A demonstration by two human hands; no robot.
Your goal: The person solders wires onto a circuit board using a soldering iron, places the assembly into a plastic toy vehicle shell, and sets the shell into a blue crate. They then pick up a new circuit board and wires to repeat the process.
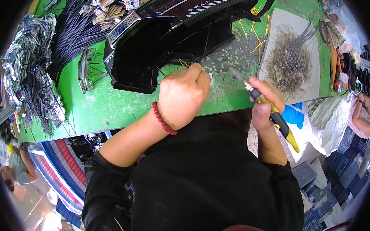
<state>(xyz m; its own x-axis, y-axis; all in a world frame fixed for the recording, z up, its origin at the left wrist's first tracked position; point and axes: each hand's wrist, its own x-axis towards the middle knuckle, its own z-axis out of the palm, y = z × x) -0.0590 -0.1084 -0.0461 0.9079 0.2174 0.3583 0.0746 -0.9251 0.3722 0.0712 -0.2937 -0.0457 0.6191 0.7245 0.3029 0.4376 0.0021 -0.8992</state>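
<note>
My left hand (183,93), with a red bead bracelet (163,119) on its wrist, is closed at the near edge of a black plastic vehicle shell (149,47). Its fingers are pinched, and what lies between them is hidden. Thin yellow wires (184,63) show just past the fingertips. My right hand (268,101) grips a soldering iron (275,113) by its yellow and black handle. The iron's metal tip points up and left, toward the left hand but apart from it.
Bundled black wires (72,33) and silvery parts (32,68) pile up at the left of the green table (106,112). A small wired light module (85,70) lies beside the shell. On the right, a grey board (273,58) carries dark debris, with loose yellow wires (258,42) nearby.
</note>
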